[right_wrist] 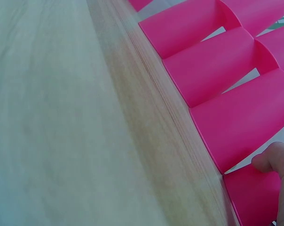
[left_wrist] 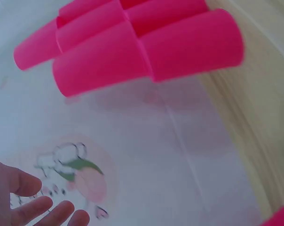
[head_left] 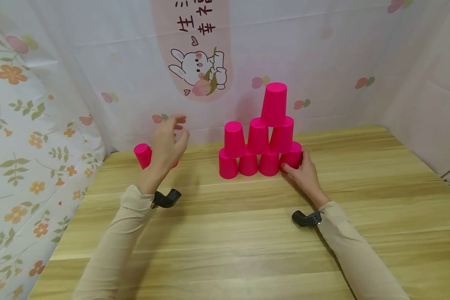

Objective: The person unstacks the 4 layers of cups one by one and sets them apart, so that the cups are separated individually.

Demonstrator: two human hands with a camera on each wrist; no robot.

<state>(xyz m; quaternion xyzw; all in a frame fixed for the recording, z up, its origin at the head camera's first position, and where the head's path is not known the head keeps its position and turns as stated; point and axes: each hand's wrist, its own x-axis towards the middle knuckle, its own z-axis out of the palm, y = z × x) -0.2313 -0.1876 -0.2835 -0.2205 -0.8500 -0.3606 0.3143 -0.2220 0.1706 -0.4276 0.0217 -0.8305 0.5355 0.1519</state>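
Observation:
Upside-down pink plastic cups stand stacked in a pyramid at the back of the table. Several form the bottom row, three the row above, and one top cup [head_left: 274, 105] straddles the middle row's two right-hand cups. My right hand [head_left: 303, 173] grips the rightmost bottom cup [head_left: 291, 155], thumb at its front and fingers round its right side; the thumb shows on this cup in the right wrist view. My left hand [head_left: 168, 143] is raised left of the pyramid, holding nothing, fingers loosely bent. Behind it, a separate pink cup [head_left: 143, 155] is partly covered by the wrist.
A bit of another pink cup [head_left: 176, 164] peeks out beside the left hand. Behind the wooden table [head_left: 225, 233] hangs a white cloth [head_left: 322, 50] with a rabbit print. A floral curtain [head_left: 33, 166] borders the left side.

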